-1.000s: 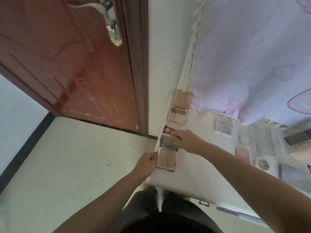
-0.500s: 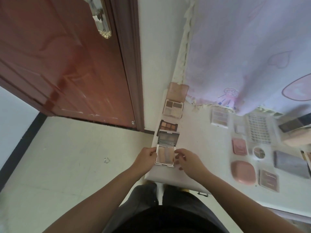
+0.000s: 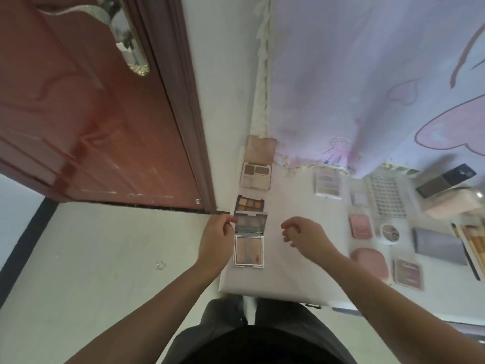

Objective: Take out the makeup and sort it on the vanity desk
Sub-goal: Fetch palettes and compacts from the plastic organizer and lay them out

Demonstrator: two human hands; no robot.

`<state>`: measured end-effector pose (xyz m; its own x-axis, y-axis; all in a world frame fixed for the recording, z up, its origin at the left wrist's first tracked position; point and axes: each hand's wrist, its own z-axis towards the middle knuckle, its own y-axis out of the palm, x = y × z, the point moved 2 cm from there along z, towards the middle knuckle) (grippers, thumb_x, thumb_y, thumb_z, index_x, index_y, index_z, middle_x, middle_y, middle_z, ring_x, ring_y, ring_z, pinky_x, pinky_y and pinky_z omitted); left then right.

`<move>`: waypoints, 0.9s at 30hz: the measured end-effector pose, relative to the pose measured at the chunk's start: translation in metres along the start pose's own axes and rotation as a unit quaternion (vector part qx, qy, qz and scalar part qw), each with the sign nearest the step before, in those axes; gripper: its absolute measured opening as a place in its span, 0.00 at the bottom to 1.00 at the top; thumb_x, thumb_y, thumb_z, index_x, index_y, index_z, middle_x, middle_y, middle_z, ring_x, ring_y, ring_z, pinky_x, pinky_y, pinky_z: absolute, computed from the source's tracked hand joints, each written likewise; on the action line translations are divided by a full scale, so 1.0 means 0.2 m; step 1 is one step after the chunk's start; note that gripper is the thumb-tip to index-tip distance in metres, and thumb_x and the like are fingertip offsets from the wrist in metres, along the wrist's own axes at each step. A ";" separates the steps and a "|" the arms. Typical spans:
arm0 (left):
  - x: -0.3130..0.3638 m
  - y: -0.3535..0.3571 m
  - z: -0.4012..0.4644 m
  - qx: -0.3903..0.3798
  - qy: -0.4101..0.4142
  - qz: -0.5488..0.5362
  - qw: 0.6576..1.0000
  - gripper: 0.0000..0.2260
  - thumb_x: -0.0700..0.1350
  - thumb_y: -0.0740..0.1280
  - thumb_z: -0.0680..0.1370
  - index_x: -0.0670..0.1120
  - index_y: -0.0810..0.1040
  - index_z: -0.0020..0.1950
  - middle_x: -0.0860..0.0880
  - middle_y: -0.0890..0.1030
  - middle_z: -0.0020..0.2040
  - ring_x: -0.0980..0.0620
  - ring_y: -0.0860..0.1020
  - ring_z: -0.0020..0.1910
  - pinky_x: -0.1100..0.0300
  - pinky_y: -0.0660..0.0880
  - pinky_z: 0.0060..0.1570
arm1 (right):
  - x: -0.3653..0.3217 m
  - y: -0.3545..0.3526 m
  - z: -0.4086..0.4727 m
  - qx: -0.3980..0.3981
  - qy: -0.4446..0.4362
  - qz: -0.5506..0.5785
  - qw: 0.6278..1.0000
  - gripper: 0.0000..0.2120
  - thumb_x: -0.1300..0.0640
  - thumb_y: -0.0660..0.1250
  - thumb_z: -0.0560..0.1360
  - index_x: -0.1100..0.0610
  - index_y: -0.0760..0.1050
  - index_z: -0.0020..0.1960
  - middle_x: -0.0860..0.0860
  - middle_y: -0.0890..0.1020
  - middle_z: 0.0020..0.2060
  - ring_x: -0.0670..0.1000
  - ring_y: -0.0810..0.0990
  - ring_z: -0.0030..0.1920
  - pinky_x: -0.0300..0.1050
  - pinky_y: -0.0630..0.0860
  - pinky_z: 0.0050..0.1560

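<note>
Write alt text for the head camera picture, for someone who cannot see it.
Seen from above, a person's left hand touches the raised lid of an open palette at the desk's left edge, while the right hand hovers beside it, holding nothing. Two more open palettes line up behind it; other makeup lies to the right.

One head-worn camera is looking steeply down and forward, from just above the person's own dark trousers (image 3: 236,324). It is facing the left end of the white vanity desk (image 3: 288,271), both forearms reaching in from below. The wide lens is bending the red door (image 3: 91,114) at left and the lilac curtain (image 3: 367,74) at right. No second view.
</note>
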<state>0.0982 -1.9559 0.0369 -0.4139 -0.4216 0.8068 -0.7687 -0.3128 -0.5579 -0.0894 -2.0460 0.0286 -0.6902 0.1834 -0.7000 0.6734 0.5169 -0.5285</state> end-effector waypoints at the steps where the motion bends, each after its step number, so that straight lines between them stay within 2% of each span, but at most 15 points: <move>1: 0.09 0.00 0.02 0.016 0.065 -0.016 0.998 0.10 0.35 0.57 0.79 0.43 0.78 0.50 0.47 0.77 0.49 0.50 0.76 0.47 0.63 0.69 0.47 | 0.00 -0.10 0.04 0.017 0.001 0.015 1.000 0.11 0.66 0.59 0.75 0.54 0.77 0.43 0.55 0.81 0.41 0.50 0.80 0.37 0.40 0.75 0.39; 4: 0.40 0.11 0.08 -0.026 0.232 -0.036 0.972 0.10 0.35 0.57 0.77 0.41 0.78 0.48 0.50 0.74 0.44 0.55 0.72 0.41 0.66 0.68 0.44 | 0.00 -0.38 0.15 0.064 -0.009 -0.013 0.998 0.11 0.66 0.60 0.76 0.54 0.77 0.41 0.56 0.81 0.44 0.54 0.79 0.41 0.38 0.72 0.39; 6: 0.56 0.29 0.15 -0.094 0.244 -0.030 0.965 0.11 0.36 0.57 0.78 0.41 0.78 0.53 0.49 0.74 0.46 0.54 0.73 0.43 0.68 0.66 0.44 | 0.02 -0.53 0.24 0.086 -0.013 -0.136 0.987 0.10 0.63 0.60 0.76 0.55 0.79 0.49 0.54 0.82 0.49 0.54 0.79 0.50 0.39 0.71 0.47; 8: 0.66 0.51 0.24 -0.172 0.174 -0.001 0.970 0.14 0.37 0.57 0.78 0.40 0.75 0.61 0.43 0.76 0.53 0.47 0.75 0.52 0.68 0.66 0.49 | 0.04 -0.62 0.32 0.078 -0.024 -0.236 0.968 0.13 0.61 0.58 0.77 0.57 0.78 0.57 0.55 0.80 0.57 0.55 0.77 0.57 0.41 0.69 0.56; 10: 0.70 0.69 0.34 -0.234 0.081 0.040 0.968 0.17 0.37 0.57 0.79 0.39 0.70 0.68 0.39 0.74 0.63 0.43 0.73 0.62 0.62 0.65 0.58 | 0.07 -0.68 0.41 0.051 -0.042 -0.280 0.958 0.14 0.60 0.60 0.77 0.57 0.76 0.61 0.56 0.76 0.61 0.56 0.75 0.60 0.44 0.68 0.60; 14: 0.69 0.87 0.50 -0.249 -0.051 0.041 0.966 0.19 0.38 0.57 0.80 0.39 0.64 0.71 0.39 0.67 0.70 0.42 0.68 0.68 0.56 0.66 0.64 | 0.16 -0.69 0.61 -0.025 -0.104 -0.372 0.922 0.22 0.56 0.64 0.76 0.56 0.67 0.68 0.56 0.63 0.71 0.55 0.63 0.71 0.47 0.63 0.69; 16: 0.68 0.91 0.55 -0.229 -0.092 0.036 0.968 0.18 0.38 0.57 0.79 0.38 0.67 0.70 0.38 0.70 0.68 0.42 0.70 0.66 0.57 0.68 0.61 | 0.20 -0.67 0.69 -0.047 -0.147 -0.427 0.891 0.25 0.53 0.64 0.75 0.54 0.64 0.70 0.54 0.58 0.74 0.54 0.57 0.74 0.48 0.59 0.72; 17: 0.68 0.93 0.57 -0.218 -0.102 0.028 0.970 0.16 0.38 0.57 0.79 0.36 0.70 0.66 0.37 0.73 0.64 0.41 0.72 0.63 0.57 0.70 0.56 | 0.22 -0.66 0.73 -0.053 -0.168 -0.451 0.875 0.25 0.52 0.63 0.75 0.54 0.63 0.70 0.54 0.59 0.73 0.54 0.57 0.74 0.49 0.58 0.72; 19: 0.69 0.96 0.59 -0.207 -0.100 0.011 0.973 0.09 0.35 0.57 0.76 0.35 0.76 0.51 0.35 0.78 0.49 0.41 0.77 0.48 0.54 0.70 0.43 | 0.22 -0.65 0.79 -0.061 -0.211 -0.485 0.847 0.23 0.52 0.60 0.73 0.55 0.64 0.67 0.55 0.66 0.68 0.55 0.63 0.70 0.51 0.60 0.70; 20: 0.69 0.97 0.59 -0.206 -0.102 -0.006 0.973 0.07 0.34 0.57 0.75 0.38 0.75 0.44 0.39 0.76 0.40 0.45 0.75 0.41 0.55 0.67 0.37 | 0.22 -0.65 0.80 -0.064 -0.234 -0.488 0.838 0.23 0.52 0.61 0.72 0.56 0.66 0.65 0.55 0.69 0.64 0.55 0.67 0.67 0.50 0.62 0.68; 21: 0.69 0.97 0.58 -0.211 -0.116 -0.041 0.970 0.08 0.34 0.57 0.74 0.42 0.74 0.41 0.44 0.74 0.36 0.48 0.71 0.37 0.57 0.64 0.35 | 0.22 -0.66 0.81 -0.068 -0.253 -0.482 0.836 0.22 0.52 0.62 0.71 0.57 0.67 0.63 0.54 0.71 0.61 0.56 0.69 0.64 0.49 0.63 0.66; 22: 0.69 0.97 0.57 -0.214 -0.138 -0.086 0.963 0.08 0.34 0.58 0.75 0.44 0.74 0.42 0.47 0.72 0.37 0.50 0.69 0.38 0.58 0.64 0.35 | 0.22 -0.67 0.80 -0.075 -0.266 -0.470 0.838 0.22 0.53 0.64 0.70 0.58 0.68 0.62 0.55 0.72 0.59 0.56 0.70 0.62 0.47 0.64 0.64; 24: 0.68 0.96 0.55 -0.202 -0.190 -0.164 0.947 0.10 0.35 0.57 0.77 0.47 0.75 0.43 0.47 0.72 0.40 0.50 0.69 0.40 0.60 0.66 0.38 | 0.22 -0.68 0.77 -0.088 -0.276 -0.433 0.853 0.23 0.54 0.67 0.68 0.58 0.68 0.62 0.56 0.72 0.59 0.57 0.70 0.60 0.46 0.64 0.63; 26: 0.64 0.92 0.53 -0.164 -0.233 -0.232 0.930 0.09 0.39 0.57 0.79 0.45 0.76 0.46 0.46 0.74 0.41 0.49 0.71 0.40 0.61 0.69 0.40 | 0.21 -0.69 0.70 -0.089 -0.281 -0.367 0.882 0.25 0.54 0.68 0.68 0.58 0.68 0.62 0.56 0.71 0.60 0.56 0.70 0.60 0.46 0.67 0.62; 27: 0.62 0.90 0.51 -0.155 -0.252 -0.268 0.917 0.09 0.41 0.58 0.80 0.42 0.77 0.51 0.45 0.76 0.43 0.49 0.74 0.41 0.60 0.71 0.42 | 0.20 -0.70 0.66 -0.085 -0.286 -0.326 0.897 0.25 0.53 0.69 0.69 0.58 0.68 0.63 0.55 0.72 0.61 0.55 0.70 0.60 0.45 0.68 0.62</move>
<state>-0.0424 -2.1515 0.0171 0.2811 -0.6419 0.7134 -0.9299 -0.3660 0.0371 -0.1763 -2.2214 0.0119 -0.6404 -0.6389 -0.4263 0.0919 0.4873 -0.8684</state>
